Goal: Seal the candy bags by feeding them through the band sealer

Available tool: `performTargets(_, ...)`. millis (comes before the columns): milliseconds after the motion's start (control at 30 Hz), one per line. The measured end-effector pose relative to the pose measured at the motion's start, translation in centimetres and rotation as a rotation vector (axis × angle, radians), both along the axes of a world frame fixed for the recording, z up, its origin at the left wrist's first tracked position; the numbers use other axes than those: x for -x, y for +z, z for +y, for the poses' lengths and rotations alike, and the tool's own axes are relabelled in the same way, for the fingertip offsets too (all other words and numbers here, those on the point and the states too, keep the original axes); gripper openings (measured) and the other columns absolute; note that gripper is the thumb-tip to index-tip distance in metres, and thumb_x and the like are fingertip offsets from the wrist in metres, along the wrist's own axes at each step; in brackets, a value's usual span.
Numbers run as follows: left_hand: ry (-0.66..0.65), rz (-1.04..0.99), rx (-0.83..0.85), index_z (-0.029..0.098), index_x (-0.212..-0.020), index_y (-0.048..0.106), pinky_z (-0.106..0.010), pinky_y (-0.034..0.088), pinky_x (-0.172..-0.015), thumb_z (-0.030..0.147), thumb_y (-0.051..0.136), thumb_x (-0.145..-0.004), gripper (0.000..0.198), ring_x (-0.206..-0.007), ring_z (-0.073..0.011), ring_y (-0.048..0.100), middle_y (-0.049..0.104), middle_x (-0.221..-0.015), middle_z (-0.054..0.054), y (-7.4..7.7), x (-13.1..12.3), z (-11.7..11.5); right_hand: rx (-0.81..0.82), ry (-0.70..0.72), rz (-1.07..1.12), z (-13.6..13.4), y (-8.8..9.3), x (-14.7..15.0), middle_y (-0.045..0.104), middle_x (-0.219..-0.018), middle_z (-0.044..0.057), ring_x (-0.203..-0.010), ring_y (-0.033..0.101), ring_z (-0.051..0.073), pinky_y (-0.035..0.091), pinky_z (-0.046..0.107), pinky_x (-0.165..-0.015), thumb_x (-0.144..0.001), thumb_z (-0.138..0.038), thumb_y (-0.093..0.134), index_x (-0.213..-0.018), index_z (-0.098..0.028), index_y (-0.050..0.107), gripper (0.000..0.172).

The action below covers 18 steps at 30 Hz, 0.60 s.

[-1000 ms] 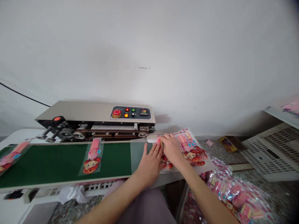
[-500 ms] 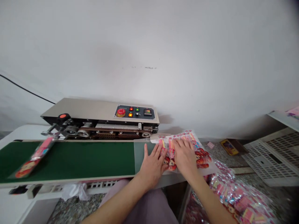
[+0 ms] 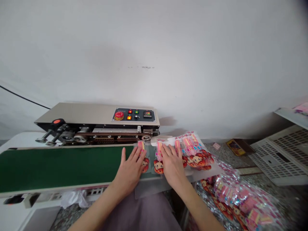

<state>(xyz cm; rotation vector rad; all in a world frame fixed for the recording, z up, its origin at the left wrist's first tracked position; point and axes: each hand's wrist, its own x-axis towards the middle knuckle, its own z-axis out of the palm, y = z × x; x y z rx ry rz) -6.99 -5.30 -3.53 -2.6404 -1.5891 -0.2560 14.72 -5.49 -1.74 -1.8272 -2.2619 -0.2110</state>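
Note:
My left hand [image 3: 129, 168] lies flat, fingers spread, on a narrow clear packet with a cartoon face [image 3: 143, 160] at the right end of the green conveyor belt [image 3: 60, 166]. My right hand [image 3: 170, 162] rests flat on a second packet [image 3: 158, 162] just to the right. A fanned stack of the same pink packets [image 3: 196, 154] lies beside my right hand. The sealing machine [image 3: 96, 123] with its control panel [image 3: 133, 115] stands behind the belt.
A heap of filled packets [image 3: 238, 200] lies on the floor at the lower right. White plastic crates [image 3: 281, 154] stand at the far right. A small yellow box [image 3: 233, 147] lies by the wall. A black cable [image 3: 24, 98] runs along the wall at left.
Both hands slid left, each drawing a packet from the stack toward the belt. The packet that rode the belt has passed out of view at the left.

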Motion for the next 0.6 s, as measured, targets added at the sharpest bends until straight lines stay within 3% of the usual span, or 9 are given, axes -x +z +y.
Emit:
performTargets(100,0.067,0.018,0.009,0.018,-0.144,0.053,-0.072,0.012,-0.118,0.028,0.035,-0.102,0.047,-0.148,-0.0338,0.033,0.041,-0.157,-0.015,1.1,-0.2,-0.2,-0.042,-0.037,0.005,-0.2,0.9,-1.1,0.06,-0.142,0.008,-0.134,0.047,0.032,0.018,0.054,-0.118,-0.099,-0.016,0.039,-0.133,-0.017,0.064,0.042)
performTargets(233,-0.098,-0.043,0.027,0.017,-0.149,0.047,-0.068,0.009,-0.121,0.031,0.032,-0.104,0.049,-0.148,-0.0312,0.034,0.041,-0.157,-0.013,1.9,-4.4,-0.3,-0.033,0.011,0.038,1.3,2.1,-1.8,0.067,-0.131,0.005,-0.123,0.052,0.026,0.032,0.044,-0.109,-0.098,-0.013,0.039,-0.128,-0.023,0.067,0.042)
performTargets(367,-0.204,-0.093,0.045,0.015,-0.153,0.039,-0.07,0.017,-0.119,0.042,0.031,-0.105,0.056,-0.152,-0.0318,0.023,0.031,-0.162,-0.016,1.1,-7.7,-0.4,0.083,0.082,0.093,4.7,2.3,-0.2,0.069,-0.116,0.006,-0.106,0.054,0.023,0.041,0.033,-0.09,-0.094,-0.013,0.045,-0.116,-0.025,0.071,0.036)
performTargets(600,-0.193,-0.125,0.044,0.017,-0.155,0.033,-0.071,0.016,-0.118,0.049,0.025,-0.105,0.06,-0.154,-0.0299,0.018,0.026,-0.164,-0.013,-0.9,-7.4,-0.5,0.176,0.047,0.262,8.5,1.3,0.0,0.068,-0.1,0.005,-0.099,0.054,0.021,0.039,0.03,-0.084,-0.087,-0.005,0.048,-0.091,-0.021,0.073,0.03)
